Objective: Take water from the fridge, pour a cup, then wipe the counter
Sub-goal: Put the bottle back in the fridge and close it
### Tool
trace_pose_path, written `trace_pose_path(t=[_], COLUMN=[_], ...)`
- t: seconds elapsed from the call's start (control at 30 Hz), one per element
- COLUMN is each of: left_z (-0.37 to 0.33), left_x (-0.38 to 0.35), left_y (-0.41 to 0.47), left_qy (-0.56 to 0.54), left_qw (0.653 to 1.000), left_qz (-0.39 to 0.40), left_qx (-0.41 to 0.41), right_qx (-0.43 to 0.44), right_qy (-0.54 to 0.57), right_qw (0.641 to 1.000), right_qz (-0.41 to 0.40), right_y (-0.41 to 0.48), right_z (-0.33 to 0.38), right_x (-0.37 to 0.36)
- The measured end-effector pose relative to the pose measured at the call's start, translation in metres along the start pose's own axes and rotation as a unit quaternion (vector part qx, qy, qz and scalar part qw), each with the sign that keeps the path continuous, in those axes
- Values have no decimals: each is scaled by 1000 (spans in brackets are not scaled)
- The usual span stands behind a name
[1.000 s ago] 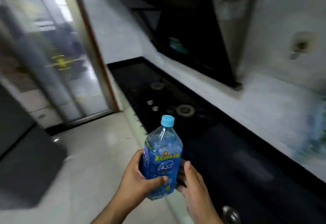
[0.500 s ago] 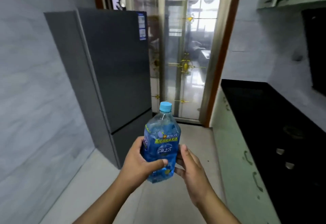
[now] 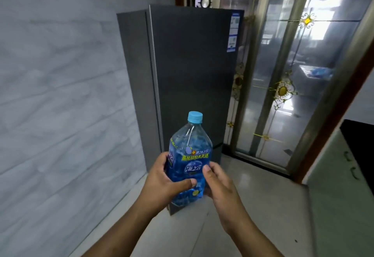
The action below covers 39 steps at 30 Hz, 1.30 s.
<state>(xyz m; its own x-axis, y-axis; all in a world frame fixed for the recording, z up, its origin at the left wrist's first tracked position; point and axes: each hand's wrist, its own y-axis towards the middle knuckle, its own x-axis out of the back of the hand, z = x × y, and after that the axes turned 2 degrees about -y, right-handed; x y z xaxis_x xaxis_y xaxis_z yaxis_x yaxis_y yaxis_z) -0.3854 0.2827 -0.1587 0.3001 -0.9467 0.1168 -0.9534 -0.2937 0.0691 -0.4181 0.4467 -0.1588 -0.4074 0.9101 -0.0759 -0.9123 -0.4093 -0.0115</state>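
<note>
Bottle label, green band: the bottle I hold carries "高能战拍天天送" in yellow-green characters.
Bottle label, centre: white "海之言" on blue.
Fridge sticker: the strip at my fridge door's top right corner is too small to read.

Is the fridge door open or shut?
Shut: the fridge doors lie flush with its body, and no inside shows.

floor: pale tile | on it: dark fridge, doors shut
</note>
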Motion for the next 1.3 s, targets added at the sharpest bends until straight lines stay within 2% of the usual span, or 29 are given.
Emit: trace_pose_path(t=[0.27,0.5,0.73,0.97,1.07,1.13,1.2,1.23,1.3], left_z=[1,8,32,41,41,40,38,37,37], left_x=[7,37,103,179,200,209,216,219,226], left_y=[111,181,258,329,351,363,372,377,387], left_qy=[-7,-5,8,17,21,16,10,6,-4], left_qw=[993,988,991,998,999,999,1000,1000,1000], left_qz=[-118,-154,-133,-62,-39,-29,-27,-26,-25], left_qx=[-1,5,9,9,2,-2,-6,-6,-8], right_qx=[-2,-11,3,10,17,45,120,168,261], right_qy=[-5,3,-4,19,-4,-58,-211,-312,-477], right_qw=[994,990,994,998,999,996,970,935,839], right_qz=[106,144,108,55,50,44,24,9,-28], right_y=[149,236,310,367,385,398,412,421,439], right_z=[11,13,6,8,12,14,13,13,18], right_x=[8,-16,-70,-137,-152,-157,-157,-156,-155])
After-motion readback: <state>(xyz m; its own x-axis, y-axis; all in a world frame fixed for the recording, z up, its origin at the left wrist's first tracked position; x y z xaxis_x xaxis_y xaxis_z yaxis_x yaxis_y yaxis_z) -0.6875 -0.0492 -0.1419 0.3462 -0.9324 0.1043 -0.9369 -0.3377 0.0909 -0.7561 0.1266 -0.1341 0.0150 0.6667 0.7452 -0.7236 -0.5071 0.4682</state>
